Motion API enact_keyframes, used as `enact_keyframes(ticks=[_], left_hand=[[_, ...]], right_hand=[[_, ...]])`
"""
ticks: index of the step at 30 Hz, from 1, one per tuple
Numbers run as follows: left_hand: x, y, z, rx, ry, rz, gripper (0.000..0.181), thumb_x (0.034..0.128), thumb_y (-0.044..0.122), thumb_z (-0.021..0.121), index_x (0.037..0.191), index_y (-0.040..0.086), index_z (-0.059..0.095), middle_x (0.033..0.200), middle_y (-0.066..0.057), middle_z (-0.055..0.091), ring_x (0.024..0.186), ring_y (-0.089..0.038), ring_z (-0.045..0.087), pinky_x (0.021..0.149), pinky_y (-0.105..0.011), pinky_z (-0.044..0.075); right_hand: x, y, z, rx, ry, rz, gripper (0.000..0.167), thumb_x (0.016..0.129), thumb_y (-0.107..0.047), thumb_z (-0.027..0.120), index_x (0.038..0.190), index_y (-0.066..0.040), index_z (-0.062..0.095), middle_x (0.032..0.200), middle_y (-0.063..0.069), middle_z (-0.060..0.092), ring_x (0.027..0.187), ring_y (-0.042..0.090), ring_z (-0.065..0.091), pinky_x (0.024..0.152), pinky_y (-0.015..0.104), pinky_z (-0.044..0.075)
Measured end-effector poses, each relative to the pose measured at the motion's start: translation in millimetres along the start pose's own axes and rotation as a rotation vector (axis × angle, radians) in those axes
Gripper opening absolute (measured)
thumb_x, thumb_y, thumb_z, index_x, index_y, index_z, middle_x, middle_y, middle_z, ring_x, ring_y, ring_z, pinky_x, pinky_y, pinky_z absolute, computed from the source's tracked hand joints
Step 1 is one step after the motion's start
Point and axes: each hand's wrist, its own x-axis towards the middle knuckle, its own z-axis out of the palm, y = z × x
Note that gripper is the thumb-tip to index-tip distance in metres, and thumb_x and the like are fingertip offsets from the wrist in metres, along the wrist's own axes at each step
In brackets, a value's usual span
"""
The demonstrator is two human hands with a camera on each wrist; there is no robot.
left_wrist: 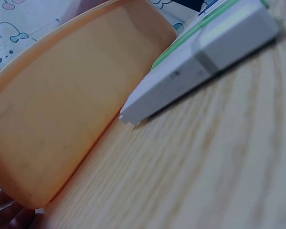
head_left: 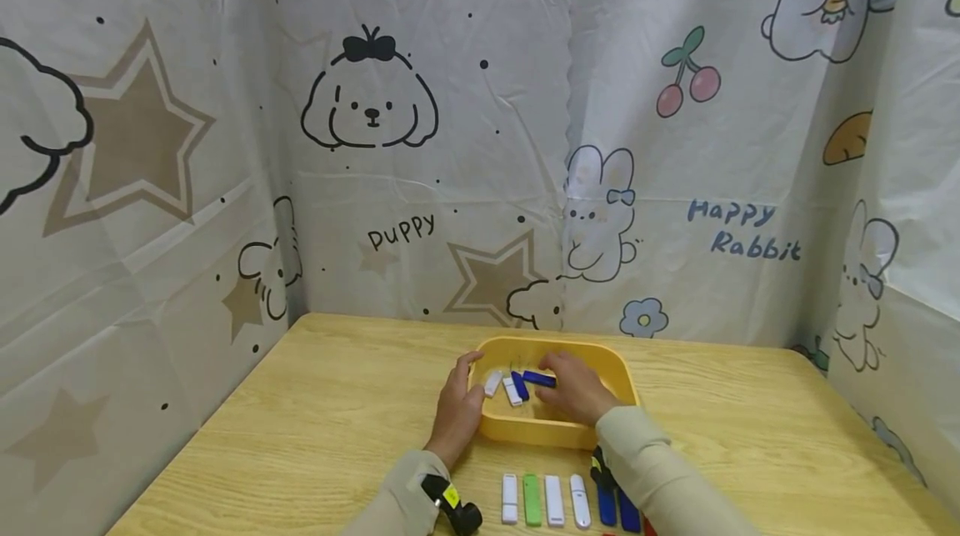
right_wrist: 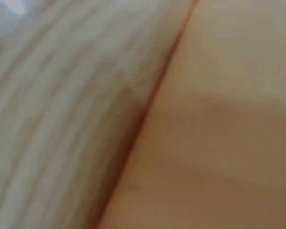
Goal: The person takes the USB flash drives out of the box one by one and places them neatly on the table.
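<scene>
At the bottom of the head view, right of centre, small stick-shaped pieces lay in a row: a white stick (head_left: 509,498), a green stick (head_left: 532,499), a second white stick (head_left: 554,501), a round-ended white stick (head_left: 581,501) and two blue sticks (head_left: 628,511). They stood side by side, lengthwise to the viewer, apparently so that each could be told apart. A red object (head_left: 649,528) showed only in part beside the right sleeve (head_left: 671,469); its form could not be established.

Just beyond the row, at the lower centre, sat a yellow tray (head_left: 540,433), whose walls presumably kept the loose pieces together. The left hand (head_left: 457,407) gripped its left side, thumb at the rim, seemingly to steady it.

The right hand (head_left: 577,390) reached over the near wall into the tray, fingers bent at the end of a slanting blue stick (head_left: 539,378). Whether they pinched it could not be determined; the right wrist view showed only tray wall and table. To its left lay another blue stick (head_left: 520,386) and two white sticks (head_left: 512,391), in no order.

Farther back, the wooden table (head_left: 360,386) ended at a printed curtain (head_left: 480,186), which probably served to screen the surroundings.
</scene>
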Motion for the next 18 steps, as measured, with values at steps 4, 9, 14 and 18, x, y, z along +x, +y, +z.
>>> enact_keyframes(ticks=[4, 9, 14, 18], left_hand=[[0.0, 0.9, -0.8, 0.005, 0.002, -0.002, 0.050, 0.0861, 0.007, 0.045, 0.135, 0.016, 0.048, 0.140, -0.012, 0.049, 0.129, -0.031, 0.045, 0.105, -0.054, 0.034], [1.1, 1.9, -2.2, 0.009, 0.006, -0.007, 0.050, 0.0865, 0.005, 0.045, 0.135, 0.016, 0.047, 0.141, -0.012, 0.048, 0.132, -0.031, 0.042, 0.106, -0.055, 0.032], [0.6, 0.1, -0.5, 0.011, -0.004, -0.010, 0.050, 0.0866, 0.006, 0.045, 0.136, 0.016, 0.047, 0.142, -0.012, 0.047, 0.133, -0.031, 0.041, 0.107, -0.055, 0.032], [0.3, -0.8, 1.5, 0.008, -0.007, -0.012, 0.050, 0.0863, 0.006, 0.045, 0.136, 0.015, 0.047, 0.142, -0.012, 0.047, 0.132, -0.032, 0.042, 0.107, -0.055, 0.032]], right_hand=[[1.2, 0.5, 3.2, -0.006, -0.007, -0.051, 0.038, 0.083, -0.018, 0.073, 0.115, -0.002, 0.062, 0.110, 0.014, 0.063, 0.099, 0.030, 0.059, 0.090, 0.048, 0.047], [2.7, -3.1, 2.9, -0.037, -0.059, -0.091, 0.035, 0.084, -0.015, 0.071, 0.115, -0.001, 0.062, 0.110, 0.014, 0.063, 0.099, 0.028, 0.058, 0.091, 0.048, 0.046], [1.6, -0.9, 4.9, -0.057, -0.067, -0.091, 0.028, 0.084, -0.012, 0.071, 0.109, -0.003, 0.063, 0.100, 0.010, 0.064, 0.087, 0.021, 0.056, 0.082, 0.044, 0.049], [-0.9, 1.0, 4.5, -0.048, -0.043, -0.103, 0.022, 0.083, -0.009, 0.070, 0.103, -0.004, 0.065, 0.095, 0.008, 0.065, 0.081, 0.020, 0.055, 0.076, 0.043, 0.049]])
